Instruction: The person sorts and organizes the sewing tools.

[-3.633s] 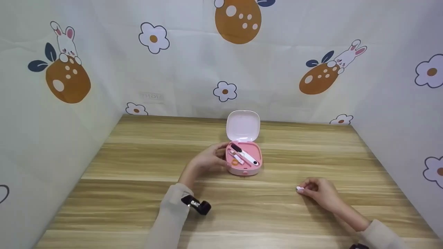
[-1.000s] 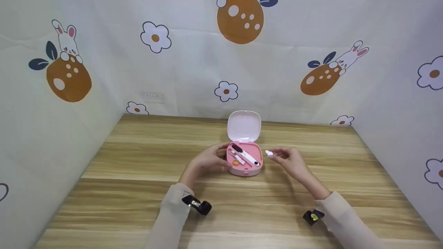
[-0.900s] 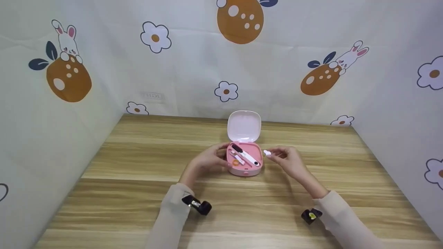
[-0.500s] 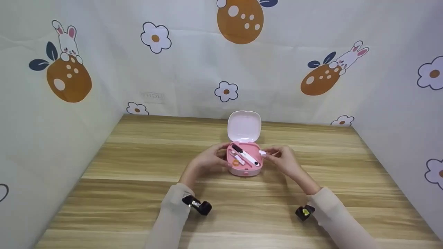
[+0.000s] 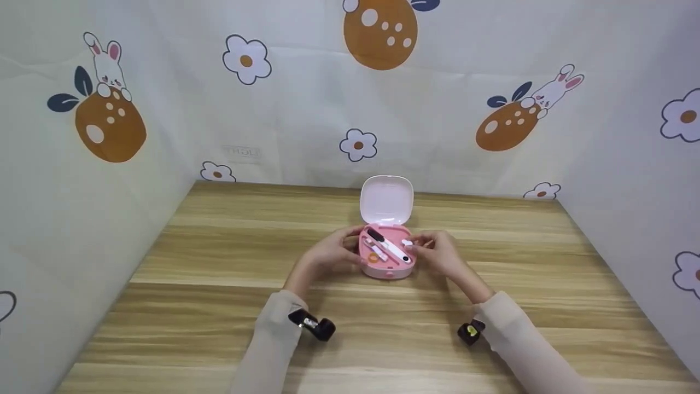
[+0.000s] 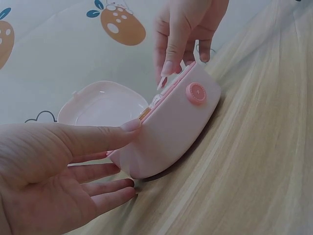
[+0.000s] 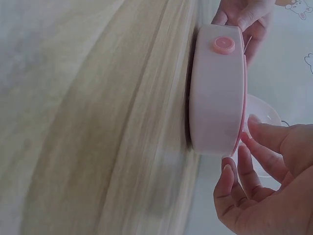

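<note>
A small pink-and-white case (image 5: 386, 272) stands on the table, its pale lid (image 5: 386, 201) raised at the back. My left hand (image 5: 328, 253) holds its left side, thumb on the rim at the front corner and fingers along the side. My right hand (image 5: 439, 254) pinches a small white lobed piece (image 5: 407, 242) over the tray's right part. In the right wrist view the case's wall (image 7: 217, 93) hides that piece. Inside the tray lie a white-handled tool with a dark end (image 5: 388, 245), a slim pink-and-white item (image 5: 377, 250) and an orange ring (image 5: 373, 257).
The wood-grain table (image 5: 229, 262) reaches to a patterned fabric wall (image 5: 295, 109) at the back and sides. A black wrist camera (image 5: 314, 324) sits on the left sleeve, another camera (image 5: 469, 331) on the right.
My right hand has carried the white piece from the table on the right, leftward and away from me, past the case's right rim. The left hand and the case have stayed put.
</note>
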`<action>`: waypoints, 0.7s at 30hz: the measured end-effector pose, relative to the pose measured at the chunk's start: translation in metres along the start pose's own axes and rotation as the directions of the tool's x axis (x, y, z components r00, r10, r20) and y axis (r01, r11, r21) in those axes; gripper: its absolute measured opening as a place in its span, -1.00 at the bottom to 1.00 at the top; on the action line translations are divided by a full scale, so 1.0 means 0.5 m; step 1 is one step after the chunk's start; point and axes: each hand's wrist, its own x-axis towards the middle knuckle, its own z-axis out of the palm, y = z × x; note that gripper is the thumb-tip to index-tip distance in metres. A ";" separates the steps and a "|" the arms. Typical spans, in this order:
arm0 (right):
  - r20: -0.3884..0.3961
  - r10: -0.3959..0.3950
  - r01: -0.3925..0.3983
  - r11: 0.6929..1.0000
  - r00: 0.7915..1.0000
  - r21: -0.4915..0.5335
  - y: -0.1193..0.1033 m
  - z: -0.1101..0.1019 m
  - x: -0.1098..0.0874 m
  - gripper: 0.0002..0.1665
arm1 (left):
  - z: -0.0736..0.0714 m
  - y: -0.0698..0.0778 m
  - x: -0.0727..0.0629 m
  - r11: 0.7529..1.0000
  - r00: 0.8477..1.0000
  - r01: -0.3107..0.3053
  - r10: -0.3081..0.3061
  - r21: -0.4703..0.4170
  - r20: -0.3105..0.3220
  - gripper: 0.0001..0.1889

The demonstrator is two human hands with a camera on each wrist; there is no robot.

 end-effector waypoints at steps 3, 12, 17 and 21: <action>-0.003 0.001 -0.002 1.000 1.000 -0.022 0.002 0.003 0.005 -0.75 | 0.000 0.001 -0.001 1.000 1.000 -0.008 0.008 0.004 0.002 -0.09; -0.001 -0.004 0.004 1.000 1.000 -0.019 0.010 0.008 0.010 -0.76 | 0.000 -0.003 0.001 0.999 0.999 -0.028 0.028 -0.019 0.015 -0.08; -0.004 0.020 -0.021 0.999 1.000 -0.029 0.010 0.010 0.013 -0.76 | -0.001 -0.004 0.002 0.999 1.000 -0.024 0.024 -0.031 0.018 -0.09; -0.009 0.041 -0.041 0.999 0.999 -0.032 0.008 0.011 0.014 -0.77 | -0.002 -0.005 0.005 0.999 1.000 -0.020 0.021 -0.033 0.019 -0.09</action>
